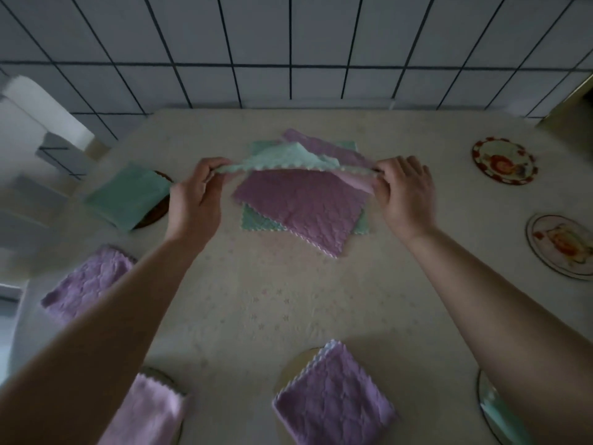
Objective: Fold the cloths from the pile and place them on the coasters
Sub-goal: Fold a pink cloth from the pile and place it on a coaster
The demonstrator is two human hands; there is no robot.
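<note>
A pile of flat purple and green cloths lies at the table's middle back. Above it I hold a cloth, green on one side and pink on the other, stretched between my left hand and my right hand, each pinching one end. A folded green cloth rests on a dark coaster at the left. Folded purple cloths lie at the left edge, the front left and the front middle, the last two on coasters. Two bare patterned coasters sit at the right.
A cream tablecloth covers the table. A white tiled wall stands behind it. A coaster with something green on it shows at the front right, partly hidden by my right forearm. White and grey objects stand off the table's left.
</note>
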